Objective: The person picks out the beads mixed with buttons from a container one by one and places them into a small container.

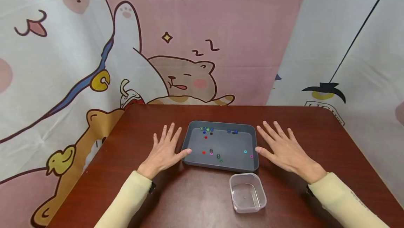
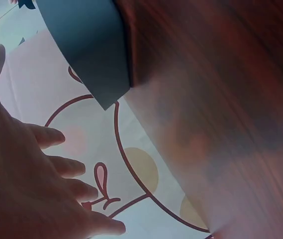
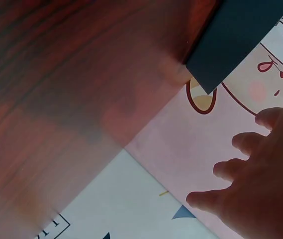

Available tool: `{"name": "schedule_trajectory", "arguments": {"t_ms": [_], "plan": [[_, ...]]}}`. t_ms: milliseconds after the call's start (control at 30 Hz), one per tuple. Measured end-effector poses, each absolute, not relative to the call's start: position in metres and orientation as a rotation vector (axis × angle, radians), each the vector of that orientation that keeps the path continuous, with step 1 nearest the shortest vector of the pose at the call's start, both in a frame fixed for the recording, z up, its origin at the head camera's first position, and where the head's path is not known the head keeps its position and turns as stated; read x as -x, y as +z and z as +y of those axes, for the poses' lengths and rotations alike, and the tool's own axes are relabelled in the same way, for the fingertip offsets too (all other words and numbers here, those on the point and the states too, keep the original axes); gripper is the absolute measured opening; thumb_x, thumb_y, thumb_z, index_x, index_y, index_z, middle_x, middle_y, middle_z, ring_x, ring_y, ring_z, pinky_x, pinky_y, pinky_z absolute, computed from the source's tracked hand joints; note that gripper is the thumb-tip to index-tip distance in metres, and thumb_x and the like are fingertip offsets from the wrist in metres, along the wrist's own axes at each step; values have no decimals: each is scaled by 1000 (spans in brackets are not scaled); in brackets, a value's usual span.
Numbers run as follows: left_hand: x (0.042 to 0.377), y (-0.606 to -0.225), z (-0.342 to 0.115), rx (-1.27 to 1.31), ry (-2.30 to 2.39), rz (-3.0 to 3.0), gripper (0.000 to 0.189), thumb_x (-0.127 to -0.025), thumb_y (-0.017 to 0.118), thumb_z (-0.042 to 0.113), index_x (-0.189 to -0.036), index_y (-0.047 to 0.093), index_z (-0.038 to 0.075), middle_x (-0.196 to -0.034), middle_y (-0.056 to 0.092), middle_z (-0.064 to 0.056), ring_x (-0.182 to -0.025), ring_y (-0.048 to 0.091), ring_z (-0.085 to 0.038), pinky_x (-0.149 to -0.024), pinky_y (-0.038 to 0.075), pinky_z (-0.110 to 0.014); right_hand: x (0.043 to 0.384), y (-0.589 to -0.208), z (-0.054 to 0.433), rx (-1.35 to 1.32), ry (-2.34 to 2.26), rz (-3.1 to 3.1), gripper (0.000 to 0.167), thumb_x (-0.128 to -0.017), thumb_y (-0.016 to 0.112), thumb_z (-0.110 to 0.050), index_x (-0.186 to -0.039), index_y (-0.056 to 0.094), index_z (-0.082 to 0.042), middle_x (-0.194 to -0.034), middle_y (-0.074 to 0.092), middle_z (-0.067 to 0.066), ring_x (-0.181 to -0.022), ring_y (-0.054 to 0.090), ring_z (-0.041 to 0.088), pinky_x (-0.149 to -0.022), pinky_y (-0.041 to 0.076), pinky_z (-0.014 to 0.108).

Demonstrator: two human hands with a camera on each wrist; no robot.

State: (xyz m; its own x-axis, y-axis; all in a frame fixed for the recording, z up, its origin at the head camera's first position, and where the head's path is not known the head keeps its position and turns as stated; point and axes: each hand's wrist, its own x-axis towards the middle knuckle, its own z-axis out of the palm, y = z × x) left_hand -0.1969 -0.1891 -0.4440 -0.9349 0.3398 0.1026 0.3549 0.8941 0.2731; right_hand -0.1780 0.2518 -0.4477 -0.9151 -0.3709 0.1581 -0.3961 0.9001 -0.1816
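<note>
A shallow grey tray (image 1: 227, 143) lies on the table, with several small beads scattered in it. Blue and green beads (image 1: 207, 129) cluster along its far side, and a few red, pink and cyan rings lie farther forward. My left hand (image 1: 164, 152) is spread palm down beside the tray's left end, its thumb overlapping the rim in the head view. On the other side, my right hand (image 1: 285, 151) is also spread, thumb tip right at the tray's right rim. Neither hand holds anything. The tray's outer wall (image 2: 89, 45) shows in the left wrist view.
In front of the tray's right half stands a clear square plastic container (image 1: 247, 193) without a lid. The brown wooden table (image 1: 189, 193) has its far edge against a cartoon-printed cloth (image 1: 240, 38) that hangs behind and around it.
</note>
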Motion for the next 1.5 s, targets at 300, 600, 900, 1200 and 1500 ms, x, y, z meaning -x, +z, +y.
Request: {"name": "schedule_trajectory", "arguments": {"t_ms": [300,600,900,1200,1500], "plan": [[198,-443,-180,595,-456,-2987,102,-91,53,78,-165,27,13,-172,11,-15,-158,1,-40,-116,3,-76,178,-452,244,-673,375,-2961,81,-101,51,-63,-164,30,-16,-172,18,12,-156,13,46,-114,13,77],[199,-441,-169,649,-460,-2989,99,-92,54,76,-165,28,14,-173,9,-13,-158,2,-38,-118,4,-73,177,-457,238,-711,380,-2971,81,-101,51,-64,-163,35,-14,-170,23,12,-155,16,45,-114,13,77],[201,-442,-162,723,-452,-2981,96,-93,55,75,-164,32,14,-173,11,-12,-159,4,-35,-118,8,-72,176,-460,236,-710,369,-2982,81,-101,50,-64,-161,37,-12,-169,26,12,-154,19,45,-113,14,77],[206,-438,-150,831,-473,-2936,91,-93,59,70,-162,37,14,-173,14,-10,-159,7,-35,-118,12,-73,176,-462,237,-716,355,-2994,81,-102,48,-64,-161,36,-11,-170,25,12,-155,19,44,-114,15,76],[214,-436,-137,998,-461,-2905,83,-97,60,65,-161,39,16,-172,18,-10,-158,13,-36,-118,16,-71,176,-464,237,-714,357,-3029,83,-102,46,-66,-161,36,-8,-169,25,13,-154,21,43,-114,16,76]]}}
